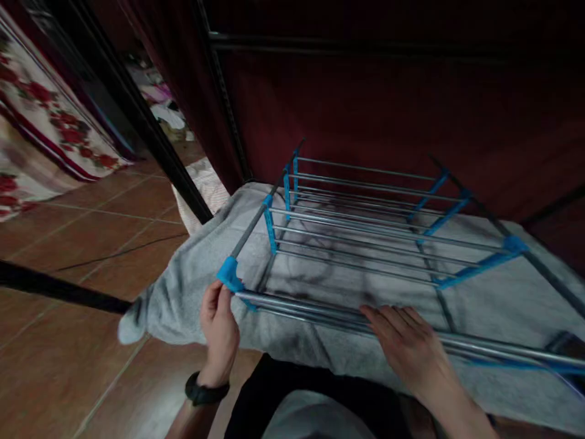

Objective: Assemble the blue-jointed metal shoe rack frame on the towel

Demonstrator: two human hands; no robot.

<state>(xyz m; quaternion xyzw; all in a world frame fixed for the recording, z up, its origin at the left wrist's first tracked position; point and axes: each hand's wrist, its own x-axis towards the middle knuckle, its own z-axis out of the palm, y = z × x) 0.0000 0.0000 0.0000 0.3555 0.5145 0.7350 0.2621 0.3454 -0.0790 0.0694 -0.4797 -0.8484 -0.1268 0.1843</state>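
Observation:
A drying rack of grey metal tubes with blue plastic joints lies on a grey blanket. At its near left corner is a blue plastic joint. My left hand is closed, thumb and fingers pinching the rack right by this joint. Farther right, my right hand lies over the bundled near tubes, its fingers bent around them. The underside of that grip is hidden. Several thin rods span the rack between the blue side pieces.
Dark red curtain hangs behind the blanket. Black frame poles cross at the left. Tiled floor lies beyond, with a thin dark cable and a flowered cloth. A dark object sits at the right edge.

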